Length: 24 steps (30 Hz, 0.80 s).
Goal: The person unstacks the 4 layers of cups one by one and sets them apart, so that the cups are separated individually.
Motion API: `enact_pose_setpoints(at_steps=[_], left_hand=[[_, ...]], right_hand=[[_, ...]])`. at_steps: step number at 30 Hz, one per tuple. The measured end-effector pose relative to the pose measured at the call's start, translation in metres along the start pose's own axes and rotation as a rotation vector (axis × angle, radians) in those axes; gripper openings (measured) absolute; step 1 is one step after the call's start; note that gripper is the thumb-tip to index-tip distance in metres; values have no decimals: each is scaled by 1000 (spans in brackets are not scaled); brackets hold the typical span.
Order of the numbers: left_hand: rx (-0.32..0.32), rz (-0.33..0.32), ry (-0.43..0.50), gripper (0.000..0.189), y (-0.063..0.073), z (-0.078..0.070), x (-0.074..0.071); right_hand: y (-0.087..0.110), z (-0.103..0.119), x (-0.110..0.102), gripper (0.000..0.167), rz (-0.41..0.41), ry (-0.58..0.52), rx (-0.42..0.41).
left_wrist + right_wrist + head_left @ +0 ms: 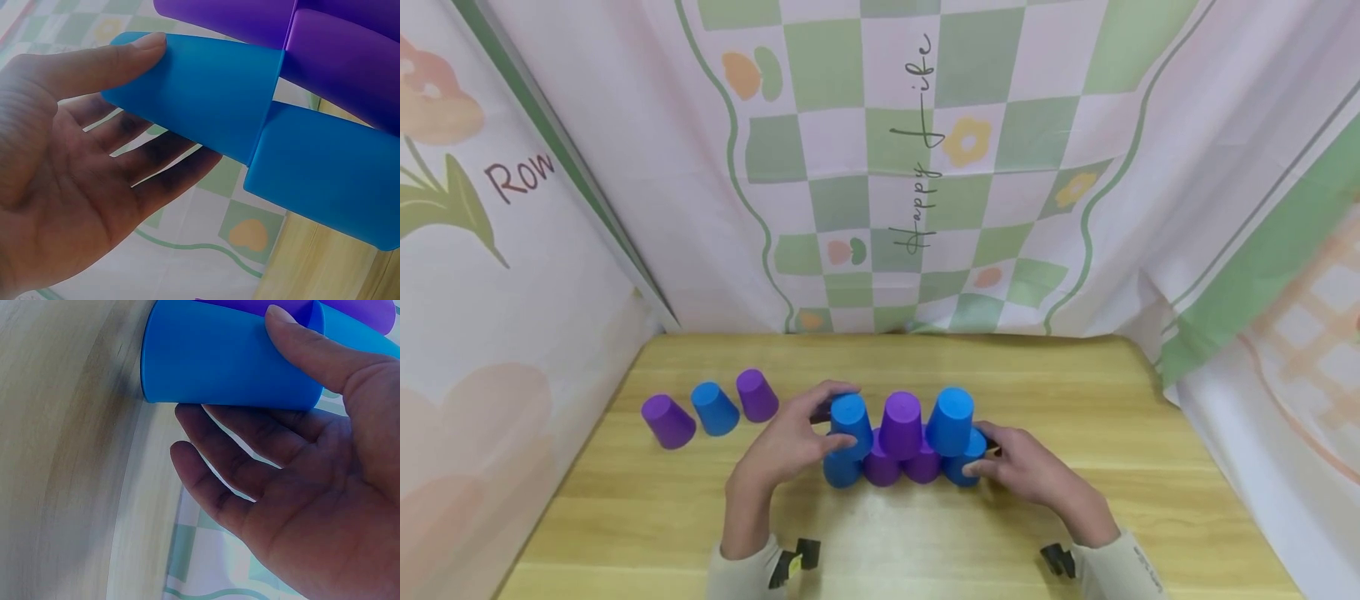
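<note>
Upside-down cups stand in two tiers on the table. At the left of the upper tier, my left hand holds a blue cup, thumb on its front and fingers behind. In the left wrist view, that cup's rim rests on the lower blue cup. Beside it in the upper tier are a purple cup and another blue cup. My right hand has its thumb and fingers around the bottom right blue cup. Between the bottom blue cups stand two purple cups.
To the left on the wooden table stand a purple cup, a blue cup and another purple cup, all upside down. A checked curtain hangs along the table's back edge, with printed cloth at both sides.
</note>
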<state>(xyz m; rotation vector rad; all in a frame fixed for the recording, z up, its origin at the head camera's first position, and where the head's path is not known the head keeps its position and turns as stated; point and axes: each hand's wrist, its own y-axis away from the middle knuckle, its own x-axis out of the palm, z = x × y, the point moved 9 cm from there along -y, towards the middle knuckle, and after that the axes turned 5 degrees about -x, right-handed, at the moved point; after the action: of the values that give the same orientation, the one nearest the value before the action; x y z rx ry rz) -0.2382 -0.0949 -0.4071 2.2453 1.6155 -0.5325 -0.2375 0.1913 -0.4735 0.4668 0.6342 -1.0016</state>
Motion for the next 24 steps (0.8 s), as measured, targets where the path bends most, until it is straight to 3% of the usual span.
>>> enact_pose_setpoints(at_steps=[24], left_hand=[[-1,-26,-28,56,7,-3,-8]], right_hand=[[-1,-1,0,42,14,-11,-12]])
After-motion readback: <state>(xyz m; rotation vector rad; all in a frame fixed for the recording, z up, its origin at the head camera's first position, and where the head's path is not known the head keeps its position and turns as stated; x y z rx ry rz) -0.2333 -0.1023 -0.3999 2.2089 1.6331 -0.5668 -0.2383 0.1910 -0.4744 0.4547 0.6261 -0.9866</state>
